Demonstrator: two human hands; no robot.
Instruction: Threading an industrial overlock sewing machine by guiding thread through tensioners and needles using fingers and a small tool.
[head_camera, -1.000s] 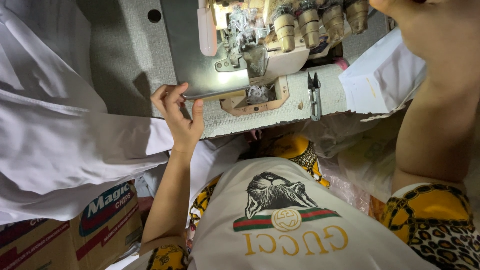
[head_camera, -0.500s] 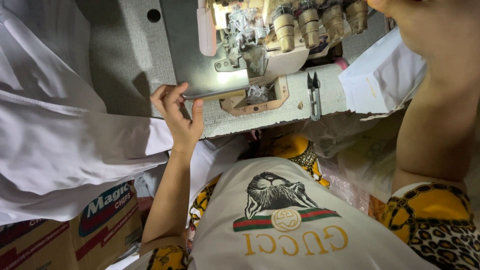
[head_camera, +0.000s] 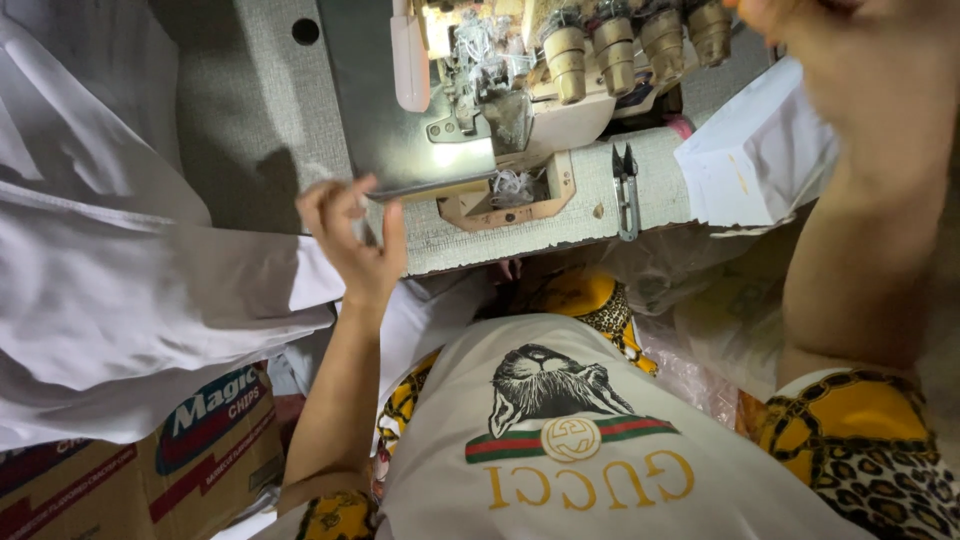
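Two hands: your left hand (head_camera: 352, 240) rests at the table (head_camera: 250, 110) edge, fingers loosely curled, holding nothing.
Right hand (head_camera: 840, 60): blurred; grip cannot tell.
Cloth: draw the white fabric (head_camera: 120, 300) flat toward the sewing machine (head_camera: 520, 90).

Smooth white cloth (head_camera: 120, 300), glossy metal plate (head_camera: 400, 120)

right hand (head_camera: 850, 60) blurred, fingers cut off at top edge, its grip untellable
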